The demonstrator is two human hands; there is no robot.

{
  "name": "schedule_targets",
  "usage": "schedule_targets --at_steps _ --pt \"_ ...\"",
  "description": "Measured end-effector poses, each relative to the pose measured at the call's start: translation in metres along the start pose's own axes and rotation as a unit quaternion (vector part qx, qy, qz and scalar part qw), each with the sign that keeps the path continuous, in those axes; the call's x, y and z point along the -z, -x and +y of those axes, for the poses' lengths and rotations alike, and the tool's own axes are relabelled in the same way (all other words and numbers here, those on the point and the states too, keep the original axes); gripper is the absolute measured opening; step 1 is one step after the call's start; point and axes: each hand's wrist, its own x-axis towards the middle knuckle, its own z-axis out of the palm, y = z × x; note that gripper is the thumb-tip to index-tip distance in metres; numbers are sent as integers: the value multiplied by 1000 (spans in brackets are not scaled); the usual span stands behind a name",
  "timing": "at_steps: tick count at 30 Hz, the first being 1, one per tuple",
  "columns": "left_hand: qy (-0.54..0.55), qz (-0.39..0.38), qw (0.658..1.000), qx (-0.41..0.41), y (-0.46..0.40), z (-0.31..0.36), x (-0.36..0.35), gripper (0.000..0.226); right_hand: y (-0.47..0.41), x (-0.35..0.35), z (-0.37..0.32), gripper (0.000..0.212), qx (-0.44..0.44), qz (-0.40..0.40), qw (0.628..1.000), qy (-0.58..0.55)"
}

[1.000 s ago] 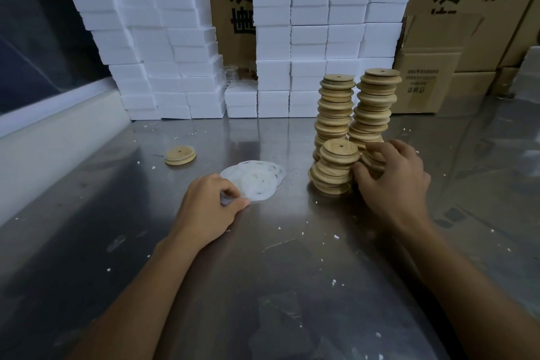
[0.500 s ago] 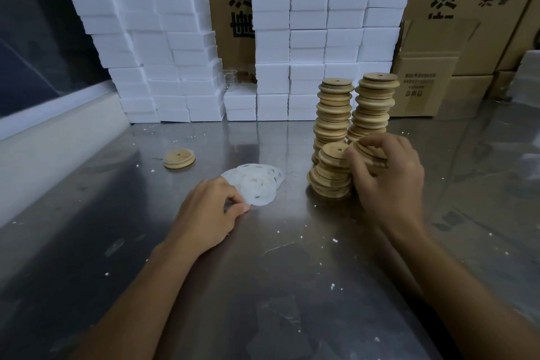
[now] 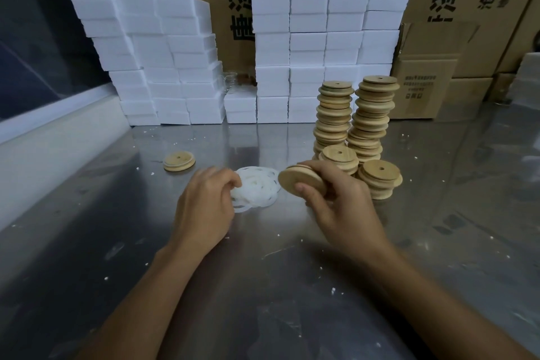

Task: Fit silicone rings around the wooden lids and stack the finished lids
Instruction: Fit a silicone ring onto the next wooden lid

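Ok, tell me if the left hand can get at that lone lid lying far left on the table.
Probably yes. The lone lid lies flat in the open on the steel table, with nothing between it and the left hand. But that hand is at the silicone rings, seemingly pinching one.
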Motion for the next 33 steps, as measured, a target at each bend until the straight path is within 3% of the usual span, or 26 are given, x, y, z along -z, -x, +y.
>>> schedule_targets --at_steps 4,7,11,15,19,23,26,28,30,33 --pt "80 38 996 -12 1 10 -3 28 3 -5 0 19 -29 -12 999 -30" --pt "202 42 976 75 1 22 -3 31 4 -8 -1 24 -41 1 997 -63" --pt "392 10 900 191 0 30 -3 31 5 -9 -3 31 -39 13 995 -89" --pt "492 13 837 241 -2 30 1 27 4 -9 1 35 -64 19 994 -88" --pt "616 8 743 262 -5 29 6 15 6 -13 -2 41 -105 54 987 -109" --pt "666 -26 702 253 -5 31 7 18 1 -8 -5 25 -165 76 970 -164" --pt "672 -52 693 257 -3 34 6 19 -1 -3 -8 22 -217 81 945 -229" --pt "656 -72 705 259 -1 35 4 19 -2 -2 -12 22 -228 86 937 -249" --pt "636 -90 722 259 1 34 2 19 -2 -3 -15 32 -226 84 937 -253" --pt "624 -109 730 257 3 34 1 22 1 -8 -19 28 -212 67 944 -242"
